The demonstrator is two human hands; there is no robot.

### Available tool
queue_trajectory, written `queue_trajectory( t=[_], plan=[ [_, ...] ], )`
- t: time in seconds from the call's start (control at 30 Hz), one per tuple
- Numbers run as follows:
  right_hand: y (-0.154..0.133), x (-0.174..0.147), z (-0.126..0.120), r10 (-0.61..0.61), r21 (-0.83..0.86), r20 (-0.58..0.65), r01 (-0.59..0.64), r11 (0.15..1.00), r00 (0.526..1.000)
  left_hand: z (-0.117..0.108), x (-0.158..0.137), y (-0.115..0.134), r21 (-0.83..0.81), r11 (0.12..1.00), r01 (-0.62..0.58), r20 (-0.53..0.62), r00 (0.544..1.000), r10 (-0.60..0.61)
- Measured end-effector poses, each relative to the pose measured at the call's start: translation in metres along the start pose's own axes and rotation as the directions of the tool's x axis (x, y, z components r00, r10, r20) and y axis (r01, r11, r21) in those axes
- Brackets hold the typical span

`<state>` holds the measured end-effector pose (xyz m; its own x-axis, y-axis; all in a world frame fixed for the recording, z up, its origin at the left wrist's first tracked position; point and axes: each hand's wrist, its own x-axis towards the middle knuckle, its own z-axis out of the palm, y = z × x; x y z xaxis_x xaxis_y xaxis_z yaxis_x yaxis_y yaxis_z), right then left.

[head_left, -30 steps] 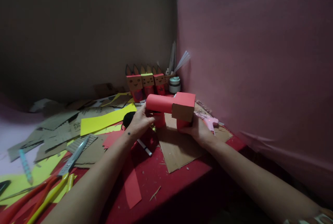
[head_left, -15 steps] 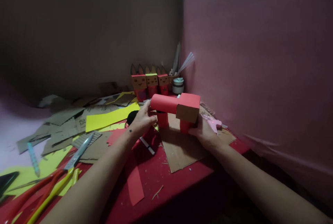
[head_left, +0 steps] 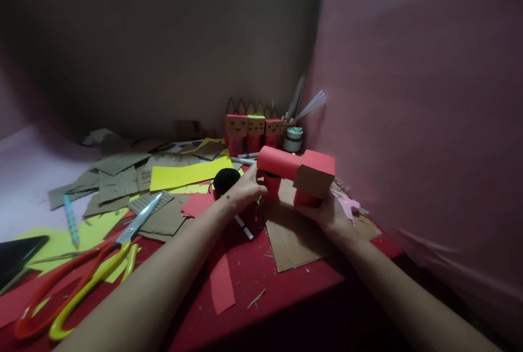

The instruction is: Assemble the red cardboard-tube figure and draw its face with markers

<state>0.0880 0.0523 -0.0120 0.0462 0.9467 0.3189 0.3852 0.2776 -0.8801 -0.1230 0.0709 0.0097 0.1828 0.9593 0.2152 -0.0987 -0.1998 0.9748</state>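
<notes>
Both hands are on a craft figure made of a red paper tube point(head_left: 278, 161) and a cardboard box with a red top point(head_left: 316, 175), with red upright rolls beneath. My left hand point(head_left: 250, 186) is closed at the tube's left end, its thumb by the left upright roll point(head_left: 272, 187). Low on the right, my right hand point(head_left: 329, 216) grips the roll under the box point(head_left: 305, 199). Below the figure lies a flat cardboard sheet point(head_left: 288, 237). Near my left wrist are a black ball-shaped item point(head_left: 226, 180) and a white marker point(head_left: 244, 227).
Large scissors point(head_left: 122, 243), a patterned pencil point(head_left: 71, 221), a yellow strip point(head_left: 190, 174) and cardboard scraps point(head_left: 118, 180) cover the left. Several box-headed figures with ears point(head_left: 236, 126) stand at the back beside a pale lidded jar point(head_left: 293, 138). A pink wall covering point(head_left: 417, 96) borders the right.
My view has swung left, so everything sits farther right in it, and more of the black item shows. Both hands keep hold of the figure, whose box end looks slightly turned.
</notes>
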Motion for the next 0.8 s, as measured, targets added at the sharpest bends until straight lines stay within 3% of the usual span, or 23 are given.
queue_trajectory(
  t=[0.2, 0.47, 0.8],
  plan=[
    [-0.005, -0.001, -0.004, 0.010, -0.152, 0.005, -0.009, 0.988, 1.000, -0.001, 0.004, -0.009, 0.015, 1.000, 0.007, 0.015, 1.000, -0.008],
    [0.011, 0.005, -0.004, -0.033, -0.070, 0.015, 0.034, 0.997, 0.999, -0.005, 0.002, -0.007, 0.075, 0.996, 0.052, 0.035, 0.998, -0.054],
    [0.016, 0.012, 0.002, -0.001, 0.032, 0.061, -0.001, 0.999, 0.998, -0.009, -0.003, -0.003, 0.127, 0.990, 0.060, 0.030, 0.997, -0.064]
  ],
)
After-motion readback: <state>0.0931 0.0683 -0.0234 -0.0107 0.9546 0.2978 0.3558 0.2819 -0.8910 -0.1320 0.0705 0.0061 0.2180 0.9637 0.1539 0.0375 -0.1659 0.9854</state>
